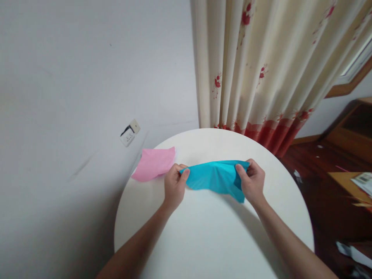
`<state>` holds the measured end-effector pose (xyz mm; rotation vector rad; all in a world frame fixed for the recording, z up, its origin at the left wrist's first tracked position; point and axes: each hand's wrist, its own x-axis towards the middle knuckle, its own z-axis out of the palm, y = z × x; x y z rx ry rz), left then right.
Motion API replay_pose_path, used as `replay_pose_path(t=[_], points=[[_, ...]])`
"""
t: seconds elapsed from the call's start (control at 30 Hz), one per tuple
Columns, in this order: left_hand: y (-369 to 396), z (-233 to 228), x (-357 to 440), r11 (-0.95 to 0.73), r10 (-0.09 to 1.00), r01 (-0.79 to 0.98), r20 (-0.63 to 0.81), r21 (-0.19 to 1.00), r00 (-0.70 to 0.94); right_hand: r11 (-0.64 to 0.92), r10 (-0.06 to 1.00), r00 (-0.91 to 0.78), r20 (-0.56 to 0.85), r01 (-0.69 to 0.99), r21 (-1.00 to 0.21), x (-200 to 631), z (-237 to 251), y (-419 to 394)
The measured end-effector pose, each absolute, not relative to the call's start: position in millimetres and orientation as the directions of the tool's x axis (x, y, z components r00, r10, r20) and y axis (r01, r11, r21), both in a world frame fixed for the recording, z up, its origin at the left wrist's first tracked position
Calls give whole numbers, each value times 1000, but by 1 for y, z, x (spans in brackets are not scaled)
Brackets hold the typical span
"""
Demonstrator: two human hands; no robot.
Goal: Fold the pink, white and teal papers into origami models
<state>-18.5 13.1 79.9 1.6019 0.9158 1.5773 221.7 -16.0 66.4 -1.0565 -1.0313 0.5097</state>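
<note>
A bright blue sheet, thin and creased, is stretched between my two hands above the white round table. I cannot tell whether it is plastic, paper or cloth. My left hand pinches its left end between thumb and fingers. At the other end, my right hand grips the upper right corner, thumb on top. The sheet's lower right corner hangs down. A pink sheet lies on the table's far left, beyond my left hand and apart from it.
The table's far left side is close to a pale wall with a socket. Behind the table hangs a cream curtain with red flowers. To the right, an open cardboard box and scattered scraps are on the dark floor.
</note>
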Motion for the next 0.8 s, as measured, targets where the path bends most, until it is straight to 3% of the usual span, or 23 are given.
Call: replay_pose_path(t=[0.17,0.37,0.63,0.8], points=[[8,82,-14,-431,865,211,468,878,-181,323,841,437,318,66,-944,221,72,-21],[48,42,-22,-308,934,235,340,922,-109,186,942,267,205,96,-978,228,47,1],[74,28,-51,-146,949,283,53,948,311,21,1000,20,24,122,-992,236,11,23],[68,40,-58,-43,868,317,-122,947,482,97,993,-95,75,261,-960,220,2,17]])
